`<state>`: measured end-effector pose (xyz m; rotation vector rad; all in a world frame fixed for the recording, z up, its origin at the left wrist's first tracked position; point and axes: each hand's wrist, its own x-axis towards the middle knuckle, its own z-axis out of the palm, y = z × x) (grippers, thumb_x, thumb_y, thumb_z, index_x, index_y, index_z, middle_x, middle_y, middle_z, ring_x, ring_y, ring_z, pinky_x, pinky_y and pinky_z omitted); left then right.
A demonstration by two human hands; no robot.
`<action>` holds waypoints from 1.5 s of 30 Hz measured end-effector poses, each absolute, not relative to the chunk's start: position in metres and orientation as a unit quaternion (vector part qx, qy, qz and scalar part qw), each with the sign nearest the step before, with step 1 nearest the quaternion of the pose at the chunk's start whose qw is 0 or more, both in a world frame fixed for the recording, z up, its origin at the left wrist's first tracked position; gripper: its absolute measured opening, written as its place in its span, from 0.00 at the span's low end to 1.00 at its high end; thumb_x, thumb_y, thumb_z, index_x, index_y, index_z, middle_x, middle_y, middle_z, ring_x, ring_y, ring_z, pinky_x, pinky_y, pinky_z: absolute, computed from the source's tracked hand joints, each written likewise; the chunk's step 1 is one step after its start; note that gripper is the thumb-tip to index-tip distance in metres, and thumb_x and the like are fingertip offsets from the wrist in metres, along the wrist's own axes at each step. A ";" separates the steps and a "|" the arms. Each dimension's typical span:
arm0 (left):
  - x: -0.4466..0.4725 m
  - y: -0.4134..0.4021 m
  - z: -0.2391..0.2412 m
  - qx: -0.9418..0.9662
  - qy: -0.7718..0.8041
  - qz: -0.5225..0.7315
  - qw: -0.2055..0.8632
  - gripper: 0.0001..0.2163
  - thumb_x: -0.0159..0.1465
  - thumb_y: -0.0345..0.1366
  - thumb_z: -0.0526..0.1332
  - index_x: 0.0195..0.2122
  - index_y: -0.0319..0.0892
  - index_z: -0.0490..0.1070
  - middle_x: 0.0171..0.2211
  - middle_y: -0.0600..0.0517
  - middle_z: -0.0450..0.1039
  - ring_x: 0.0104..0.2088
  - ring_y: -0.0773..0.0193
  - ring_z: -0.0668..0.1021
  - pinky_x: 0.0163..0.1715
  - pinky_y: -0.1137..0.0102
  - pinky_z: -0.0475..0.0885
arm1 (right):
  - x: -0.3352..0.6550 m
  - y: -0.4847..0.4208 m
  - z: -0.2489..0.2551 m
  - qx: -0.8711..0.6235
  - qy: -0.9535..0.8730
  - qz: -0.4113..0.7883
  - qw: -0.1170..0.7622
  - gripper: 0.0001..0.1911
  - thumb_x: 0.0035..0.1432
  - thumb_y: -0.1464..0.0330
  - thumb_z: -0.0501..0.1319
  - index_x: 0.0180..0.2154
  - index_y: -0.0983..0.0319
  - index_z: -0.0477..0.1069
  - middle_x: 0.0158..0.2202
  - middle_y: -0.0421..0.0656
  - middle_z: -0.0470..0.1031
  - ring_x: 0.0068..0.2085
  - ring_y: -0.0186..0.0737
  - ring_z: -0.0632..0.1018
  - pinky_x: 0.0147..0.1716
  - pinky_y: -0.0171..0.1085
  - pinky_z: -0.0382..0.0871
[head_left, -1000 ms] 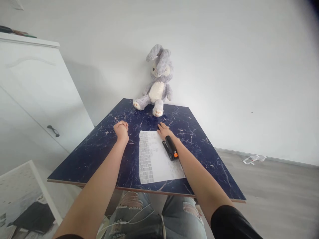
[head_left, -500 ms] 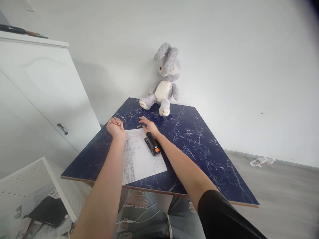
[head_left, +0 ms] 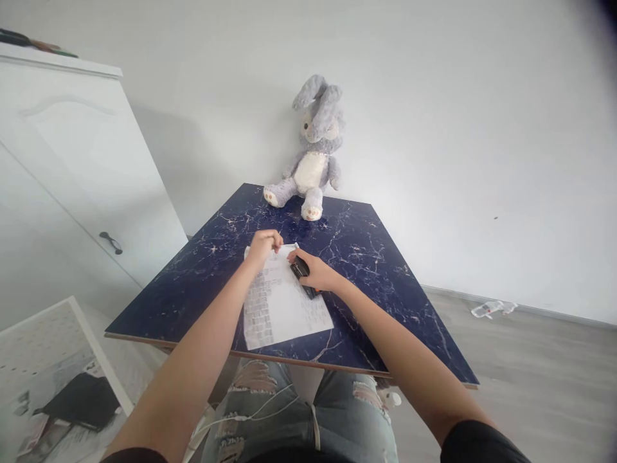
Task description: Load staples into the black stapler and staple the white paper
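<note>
Right hand (head_left: 315, 275) is wrapped over the black stapler (head_left: 303, 272) at the far edge of the printed sheet (head_left: 282, 301) on the blue marble table (head_left: 385, 283), while left hand (head_left: 263, 247), fingers curled, pinches the sheet's top corner, likely steadying it for the stapler's mouth.

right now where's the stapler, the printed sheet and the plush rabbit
stapler (head_left: 299, 268), head view, black body showing beside the right hand
printed sheet (head_left: 284, 308), head view, middle of the page
plush rabbit (head_left: 308, 172), head view, white belly

Printed sheet (head_left: 282, 302) — rows of text, none legible.
</note>
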<state>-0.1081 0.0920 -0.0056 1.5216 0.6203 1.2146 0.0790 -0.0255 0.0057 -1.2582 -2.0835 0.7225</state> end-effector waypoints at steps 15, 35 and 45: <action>-0.062 0.057 -0.046 0.947 0.217 0.180 0.154 0.19 0.73 0.38 0.55 0.63 0.43 0.71 0.65 0.42 0.66 0.65 0.49 0.68 0.66 0.54 0.61 | 0.208 -0.081 0.013 -0.634 -0.723 0.103 0.255 0.10 0.55 0.63 0.65 0.35 0.61 0.69 0.31 0.40 0.72 0.31 0.38 0.70 0.32 0.35 0.59; -0.073 0.076 -0.035 0.906 0.211 0.250 0.268 0.16 0.71 0.38 0.53 0.53 0.44 0.76 0.55 0.45 0.77 0.56 0.53 0.77 0.60 0.57 0.68 | 0.200 -0.080 0.007 -0.340 -0.713 0.530 0.308 0.37 0.56 0.56 0.73 0.63 0.62 0.70 0.58 0.51 0.76 0.56 0.52 0.77 0.55 0.46 0.71; -0.077 0.082 -0.035 0.833 0.223 0.326 0.388 0.19 0.70 0.50 0.57 0.48 0.43 0.80 0.51 0.44 0.80 0.53 0.51 0.79 0.59 0.58 0.69 | 0.201 -0.076 -0.004 -0.288 -0.673 0.586 0.348 0.37 0.50 0.58 0.77 0.59 0.62 0.74 0.59 0.53 0.75 0.60 0.54 0.75 0.64 0.53 0.62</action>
